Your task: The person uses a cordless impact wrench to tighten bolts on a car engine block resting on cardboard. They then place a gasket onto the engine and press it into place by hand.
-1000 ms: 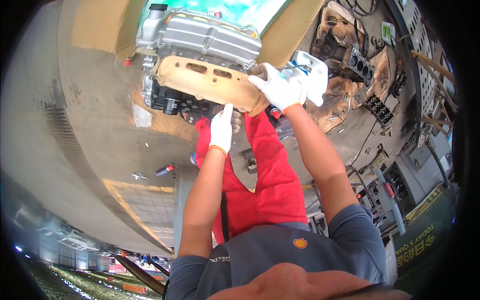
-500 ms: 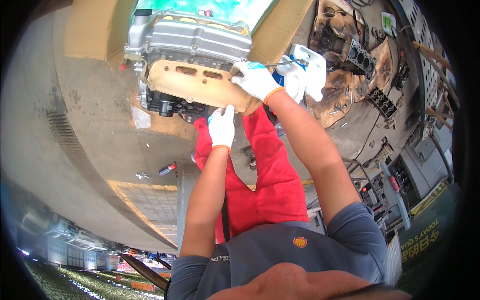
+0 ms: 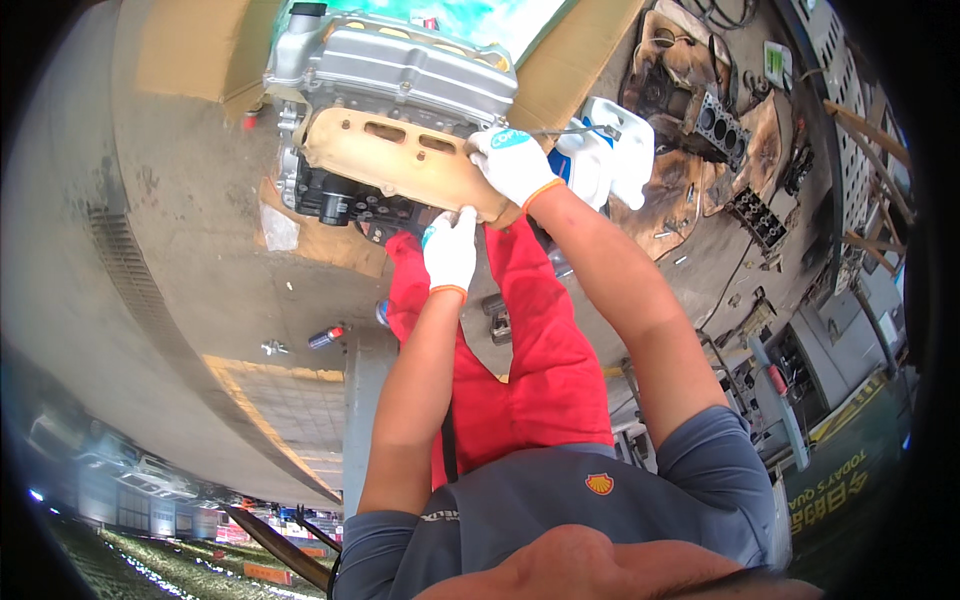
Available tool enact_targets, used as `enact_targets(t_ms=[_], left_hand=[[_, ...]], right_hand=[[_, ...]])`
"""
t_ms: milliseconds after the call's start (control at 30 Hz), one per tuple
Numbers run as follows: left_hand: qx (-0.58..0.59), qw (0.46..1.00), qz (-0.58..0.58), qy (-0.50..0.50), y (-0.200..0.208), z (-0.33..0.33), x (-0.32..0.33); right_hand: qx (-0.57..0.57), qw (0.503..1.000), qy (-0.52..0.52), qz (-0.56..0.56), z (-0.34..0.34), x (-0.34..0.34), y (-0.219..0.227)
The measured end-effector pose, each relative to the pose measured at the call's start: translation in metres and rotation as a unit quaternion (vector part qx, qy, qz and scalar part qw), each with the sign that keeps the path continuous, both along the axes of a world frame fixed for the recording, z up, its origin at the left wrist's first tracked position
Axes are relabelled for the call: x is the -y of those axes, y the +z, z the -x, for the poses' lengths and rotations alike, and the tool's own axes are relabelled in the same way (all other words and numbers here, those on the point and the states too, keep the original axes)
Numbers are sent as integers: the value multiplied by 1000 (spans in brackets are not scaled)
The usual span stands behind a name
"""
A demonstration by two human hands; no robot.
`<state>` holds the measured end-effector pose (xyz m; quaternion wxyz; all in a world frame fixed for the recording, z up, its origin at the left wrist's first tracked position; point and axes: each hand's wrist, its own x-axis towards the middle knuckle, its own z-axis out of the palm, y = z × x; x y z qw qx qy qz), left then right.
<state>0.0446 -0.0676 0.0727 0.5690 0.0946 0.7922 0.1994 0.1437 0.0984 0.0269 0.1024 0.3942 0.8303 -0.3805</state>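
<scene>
A tan, slotted metal heat shield (image 3: pixel 400 165) lies against the near side of a silver-grey engine (image 3: pixel 405 75). My left hand (image 3: pixel 450 250), in a white glove with an orange cuff, grips the shield's lower edge with thumb and fingers. At the shield's upper right edge, the bent fingers of my right hand (image 3: pixel 515 165), gloved the same way, are pinched together; whatever sits between them is hidden. Below the shield's left part a black oil filter (image 3: pixel 335 207) sticks out of the engine.
Cardboard (image 3: pixel 190 50) lies around the engine. White jugs (image 3: pixel 628 150) stand right of my right hand. Farther right, an engine block (image 3: pixel 720 128) and other metal parts rest on stained cardboard. A small spray can (image 3: pixel 326 337) lies on the floor at left, near a drain grate (image 3: pixel 125 255).
The whole view has shifted slightly, so the engine and shield appear a little farther right. My right fingers have curled closer together at the shield's edge; the left hand keeps its grip.
</scene>
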Motion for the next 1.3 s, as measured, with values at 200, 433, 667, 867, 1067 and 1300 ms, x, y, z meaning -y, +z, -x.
enact_targets(t_ms=[200, 433, 667, 867, 1067, 1300], left_hand=[[-63, 997, -54, -4, -6, -9, 8], [-21, 999, -19, -37, 7, 1, -3], [-74, 996, -48, -26, 11, -2, -4], [-68, 996, -46, -25, 13, -3, -2], [-60, 997, -45, -31, 9, -4, -2], [-112, 990, -65, -62, 0, -11, 9]], right_hand=[[-43, 998, 23, -44, 6, 3, 0], [27, 998, 23, 57, 2, -8, 11], [78, 994, 19, 77, 14, -19, 17], [142, 987, 26, 69, 20, -20, 20], [161, 984, 3, 82, 21, -19, 25], [113, 993, 18, -13, 9, -4, 6]])
